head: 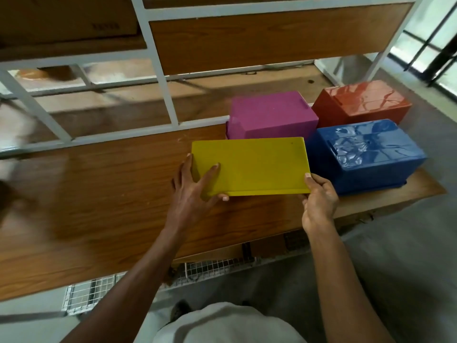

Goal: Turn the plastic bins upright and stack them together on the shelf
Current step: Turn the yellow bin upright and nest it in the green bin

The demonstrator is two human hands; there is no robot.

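Both hands [252,201] gripping one yellow bin [249,167]; three bins upside-down: purple [269,115], red [363,100], blue [368,154].

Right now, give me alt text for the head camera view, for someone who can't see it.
Two bare hands, left hand and right hand, hold a yellow bin by its ends above a wooden shelf. Behind it sit a purple bin, a red bin and a blue bin, all upside down.

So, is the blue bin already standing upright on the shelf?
No, the blue bin lies upside down on the wooden shelf, its closed bottom facing up and its rim against the board.
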